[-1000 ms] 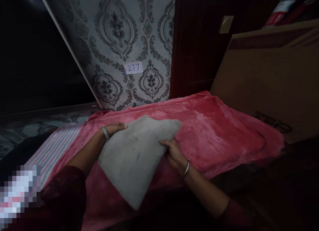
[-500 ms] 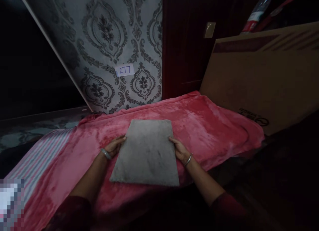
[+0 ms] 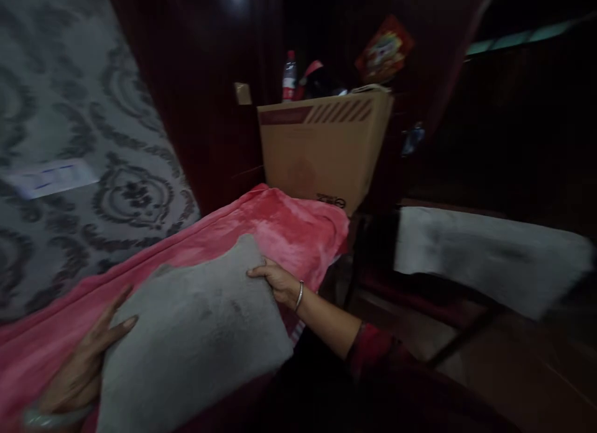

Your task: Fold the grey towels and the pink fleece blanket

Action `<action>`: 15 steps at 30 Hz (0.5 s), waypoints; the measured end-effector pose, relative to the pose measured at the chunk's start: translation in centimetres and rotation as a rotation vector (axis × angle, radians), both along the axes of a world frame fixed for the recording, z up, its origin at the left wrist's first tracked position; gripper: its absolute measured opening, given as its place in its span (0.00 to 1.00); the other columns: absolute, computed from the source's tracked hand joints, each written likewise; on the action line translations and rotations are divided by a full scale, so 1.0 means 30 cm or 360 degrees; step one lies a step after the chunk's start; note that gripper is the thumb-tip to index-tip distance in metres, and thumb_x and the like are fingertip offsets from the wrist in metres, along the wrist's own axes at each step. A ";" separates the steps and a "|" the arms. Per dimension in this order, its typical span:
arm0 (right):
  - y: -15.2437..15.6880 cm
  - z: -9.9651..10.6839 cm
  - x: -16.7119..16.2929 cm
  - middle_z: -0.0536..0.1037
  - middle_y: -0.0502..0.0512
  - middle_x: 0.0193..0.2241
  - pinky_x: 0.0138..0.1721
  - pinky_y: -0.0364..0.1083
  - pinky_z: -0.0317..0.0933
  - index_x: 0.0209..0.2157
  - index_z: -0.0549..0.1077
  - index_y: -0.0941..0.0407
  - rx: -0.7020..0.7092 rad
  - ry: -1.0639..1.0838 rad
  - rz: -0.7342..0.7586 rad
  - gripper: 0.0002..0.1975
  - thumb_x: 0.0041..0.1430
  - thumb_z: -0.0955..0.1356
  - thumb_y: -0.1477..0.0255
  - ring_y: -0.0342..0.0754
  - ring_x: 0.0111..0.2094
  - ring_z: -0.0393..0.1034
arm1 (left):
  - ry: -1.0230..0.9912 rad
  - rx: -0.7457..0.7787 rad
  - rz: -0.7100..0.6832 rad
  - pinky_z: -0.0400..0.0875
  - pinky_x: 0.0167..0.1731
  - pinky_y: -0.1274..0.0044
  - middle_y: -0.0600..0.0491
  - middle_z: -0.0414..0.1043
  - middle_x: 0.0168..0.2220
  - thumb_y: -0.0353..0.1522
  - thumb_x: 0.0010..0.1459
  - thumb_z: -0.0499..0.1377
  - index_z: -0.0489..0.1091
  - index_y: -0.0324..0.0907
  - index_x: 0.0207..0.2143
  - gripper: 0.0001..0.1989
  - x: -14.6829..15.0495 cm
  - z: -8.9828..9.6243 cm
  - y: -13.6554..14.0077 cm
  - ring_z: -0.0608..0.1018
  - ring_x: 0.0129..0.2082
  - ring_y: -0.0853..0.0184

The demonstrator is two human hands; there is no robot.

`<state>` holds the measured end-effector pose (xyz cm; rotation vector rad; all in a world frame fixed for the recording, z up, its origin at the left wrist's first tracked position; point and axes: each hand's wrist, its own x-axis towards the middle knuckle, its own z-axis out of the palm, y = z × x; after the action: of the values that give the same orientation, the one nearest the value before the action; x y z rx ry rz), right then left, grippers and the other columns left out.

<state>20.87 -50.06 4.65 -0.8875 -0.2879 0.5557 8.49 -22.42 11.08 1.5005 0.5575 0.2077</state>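
Grey cloth piece (image 3: 196, 339) spread between both hands, held tilted in front of the pink blanket (image 3: 284, 221). Right hand (image 3: 276, 280): clamped on the upper right edge, thumb on the facing side, other fingers behind. Left hand (image 3: 88, 358): gripping the left edge, thumb over the face, one finger along the rim, the rest hidden. Darker smudges mid-cloth; no lettering seen on it.

Writing: white paper slip (image 3: 53, 178) on the patterned wall, blue marks, too blurred to read. Cardboard box (image 3: 317, 150) beyond the blanket has striped print along its top and black lettering with a round logo low down, illegible. Bottle (image 3: 290, 78) above it: red cap, red-and-white label, brand unreadable. Second grey cloth (image 3: 485, 252) lies well apart, at right.
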 end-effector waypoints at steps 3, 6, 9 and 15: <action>-0.234 0.105 -0.008 0.77 0.44 0.28 0.36 0.50 0.68 0.40 0.70 0.51 -0.0001 -0.0101 -0.0241 0.26 0.34 0.75 0.71 0.50 0.31 0.73 | -0.0149 0.0061 -0.0162 0.76 0.22 0.80 0.63 0.81 0.46 0.35 0.19 0.77 0.75 0.66 0.51 0.48 0.118 0.082 -0.174 0.83 0.43 0.56; -0.508 0.218 -0.056 0.77 0.48 0.30 0.37 0.49 0.70 0.41 0.70 0.54 -0.0064 -0.0218 -0.0550 0.25 0.37 0.75 0.73 0.48 0.31 0.73 | -0.0324 0.0010 -0.0477 0.76 0.25 0.84 0.64 0.80 0.49 0.35 0.25 0.76 0.75 0.61 0.52 0.44 0.243 0.158 -0.407 0.80 0.49 0.57; -0.787 0.333 -0.129 0.77 0.50 0.31 0.38 0.50 0.71 0.41 0.71 0.56 -0.0158 -0.0268 -0.0964 0.21 0.41 0.73 0.75 0.48 0.31 0.73 | -0.0563 -0.0151 -0.0910 0.77 0.35 0.84 0.64 0.78 0.52 0.31 0.36 0.73 0.74 0.57 0.52 0.36 0.374 0.220 -0.672 0.77 0.54 0.58; -1.312 0.473 -0.289 0.78 0.57 0.28 0.37 0.56 0.73 0.35 0.75 0.58 -0.0750 -0.0343 -0.1809 0.10 0.47 0.70 0.75 0.54 0.31 0.75 | -0.0768 -0.0498 -0.1574 0.75 0.50 0.75 0.49 0.72 0.56 0.22 0.44 0.65 0.64 0.46 0.62 0.40 0.575 0.280 -1.248 0.77 0.51 0.61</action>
<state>12.18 -89.41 18.85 -1.3906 0.1885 -0.5588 25.75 -59.87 19.47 1.2042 -0.5373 -0.2789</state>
